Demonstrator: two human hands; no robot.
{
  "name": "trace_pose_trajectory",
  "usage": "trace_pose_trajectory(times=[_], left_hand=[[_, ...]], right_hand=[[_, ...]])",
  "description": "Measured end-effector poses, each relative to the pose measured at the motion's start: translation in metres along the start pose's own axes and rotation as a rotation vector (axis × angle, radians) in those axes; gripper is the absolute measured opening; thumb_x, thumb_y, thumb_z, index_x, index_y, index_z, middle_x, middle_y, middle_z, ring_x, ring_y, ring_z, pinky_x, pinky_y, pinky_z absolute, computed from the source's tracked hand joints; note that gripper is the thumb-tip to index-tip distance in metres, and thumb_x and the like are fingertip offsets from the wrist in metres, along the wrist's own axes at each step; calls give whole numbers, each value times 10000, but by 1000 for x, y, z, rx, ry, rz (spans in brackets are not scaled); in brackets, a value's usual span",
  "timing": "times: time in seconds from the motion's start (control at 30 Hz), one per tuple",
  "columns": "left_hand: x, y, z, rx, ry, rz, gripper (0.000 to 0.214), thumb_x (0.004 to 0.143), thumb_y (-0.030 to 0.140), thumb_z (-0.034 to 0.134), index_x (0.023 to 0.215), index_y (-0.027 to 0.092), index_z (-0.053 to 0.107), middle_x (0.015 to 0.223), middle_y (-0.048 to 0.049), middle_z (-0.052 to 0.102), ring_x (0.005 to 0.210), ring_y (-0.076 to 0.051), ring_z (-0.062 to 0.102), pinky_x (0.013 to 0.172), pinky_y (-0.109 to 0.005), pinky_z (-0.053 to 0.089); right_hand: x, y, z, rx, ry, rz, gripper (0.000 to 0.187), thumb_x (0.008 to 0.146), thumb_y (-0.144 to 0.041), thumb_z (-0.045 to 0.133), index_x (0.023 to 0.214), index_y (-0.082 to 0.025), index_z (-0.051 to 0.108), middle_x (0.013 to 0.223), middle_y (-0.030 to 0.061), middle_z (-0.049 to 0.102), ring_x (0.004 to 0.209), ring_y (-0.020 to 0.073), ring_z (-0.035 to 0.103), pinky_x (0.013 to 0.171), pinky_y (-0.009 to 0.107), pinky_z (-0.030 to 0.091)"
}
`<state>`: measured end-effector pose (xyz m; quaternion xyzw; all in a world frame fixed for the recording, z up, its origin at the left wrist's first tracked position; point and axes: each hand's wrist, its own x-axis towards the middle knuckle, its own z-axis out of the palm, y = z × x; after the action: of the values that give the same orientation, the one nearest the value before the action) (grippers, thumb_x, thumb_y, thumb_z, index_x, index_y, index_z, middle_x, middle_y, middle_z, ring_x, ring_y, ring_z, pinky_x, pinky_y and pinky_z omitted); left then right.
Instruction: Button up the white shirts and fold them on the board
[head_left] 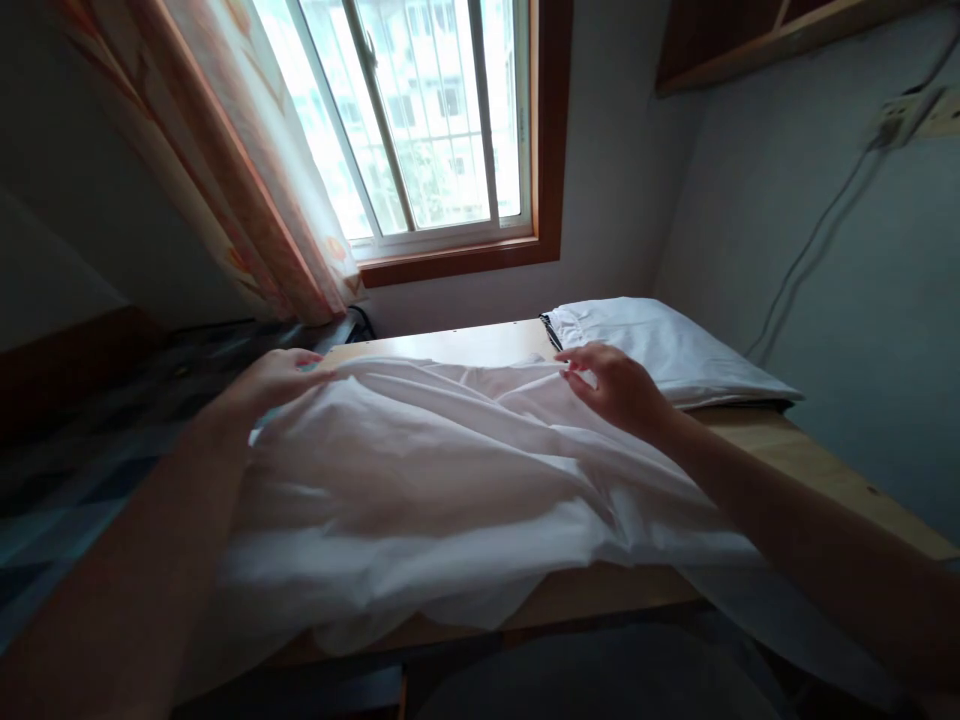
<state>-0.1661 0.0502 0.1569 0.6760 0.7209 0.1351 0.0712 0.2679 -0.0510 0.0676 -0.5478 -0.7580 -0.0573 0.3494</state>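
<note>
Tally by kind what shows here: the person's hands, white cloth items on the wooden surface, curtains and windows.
Bare human hands, left hand and right hand: 2
Loose, wrinkled white cloth: 1
Flat white cloth bundle: 1
Orange-patterned fabric curtain: 1
Brown-framed glass window: 1
Total: 6

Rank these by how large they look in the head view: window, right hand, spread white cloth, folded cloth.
1. Spread white cloth
2. Window
3. Folded cloth
4. Right hand, counted without the arm
</note>
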Motion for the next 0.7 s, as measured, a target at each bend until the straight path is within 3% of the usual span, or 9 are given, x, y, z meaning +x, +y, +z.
trace_pose_trajectory(times=[0.07, 0.13, 0.2, 0.27, 0.37, 0.47, 0.57, 0.63, 0.7], left_hand=[[5, 8, 21, 237, 149, 151, 666, 813, 500, 536, 1316, 63, 554, 1318, -170, 599, 1231, -321, 532, 1062, -450, 404], [2, 19, 45, 301, 104, 331, 587, 876, 465, 445, 1342, 123, 550, 1379, -125, 570, 1286, -267, 499, 1106, -385, 352], [-4, 31, 69, 338, 4, 402, 579, 899, 497, 407, 1351, 166, 553, 1386, -100, 575, 1299, -264, 490, 1100, -371, 346], [-10, 43, 89, 366, -47, 403, 618, 919, 518, 383, 1425, 175, 480, 1452, -111, 516, 1334, -288, 455, 1098, -390, 333], [-11, 56, 109, 431, -28, 331, 730, 908, 557, 424, 1507, 148, 348, 1475, -169, 475, 1338, -347, 442, 1059, -448, 357], [-7, 57, 118, 496, 19, 308, 683, 895, 504, 466, 1460, 124, 422, 1380, -200, 559, 1259, -372, 514, 978, -450, 416], [-1, 47, 116, 466, -45, 292, 438, 859, 353, 501, 1198, 117, 646, 1152, -208, 683, 1070, -361, 629, 845, -393, 469], [5, 36, 107, 376, -70, 222, 288, 781, 305, 581, 957, 117, 709, 962, -206, 715, 944, -376, 658, 756, -387, 475], [10, 23, 90, 254, -58, 148, 191, 723, 297, 638, 773, 119, 689, 770, -171, 698, 819, -368, 667, 680, -378, 475]], right_hand=[[-11, -12, -2, -31, -208, 29, 243, 912, -321, 541, 1019, -194, 720, 919, 81, 720, 801, 210, 642, 727, 307, 464], [-22, -20, -1, -32, -429, 31, 284, 919, -410, 541, 895, -201, 732, 844, 77, 715, 743, 207, 629, 669, 293, 432], [-32, -25, 5, 46, -603, 2, 337, 925, -448, 529, 811, -196, 721, 785, 71, 701, 683, 191, 609, 632, 280, 407], [-40, -29, 14, 142, -664, -17, 320, 928, -405, 526, 783, -184, 706, 768, 68, 694, 662, 180, 597, 623, 273, 401], [-49, -39, 26, 272, -596, -63, 249, 928, -297, 517, 880, -158, 718, 910, 99, 717, 807, 204, 630, 731, 285, 442], [-56, -51, 27, 454, -604, -103, 306, 965, -318, 471, 1031, -156, 723, 1062, 114, 715, 940, 212, 640, 837, 299, 463], [-59, -59, 18, 599, -709, -96, 395, 995, -403, 423, 1122, -165, 710, 1122, 106, 710, 972, 203, 648, 852, 292, 480], [-58, -59, 10, 650, -770, -114, 413, 997, -430, 419, 1176, -179, 693, 1145, 97, 707, 975, 194, 654, 840, 284, 491], [-56, -53, 4, 644, -746, -153, 388, 986, -420, 457, 1201, -191, 684, 1157, 92, 705, 990, 193, 654, 851, 286, 493]])
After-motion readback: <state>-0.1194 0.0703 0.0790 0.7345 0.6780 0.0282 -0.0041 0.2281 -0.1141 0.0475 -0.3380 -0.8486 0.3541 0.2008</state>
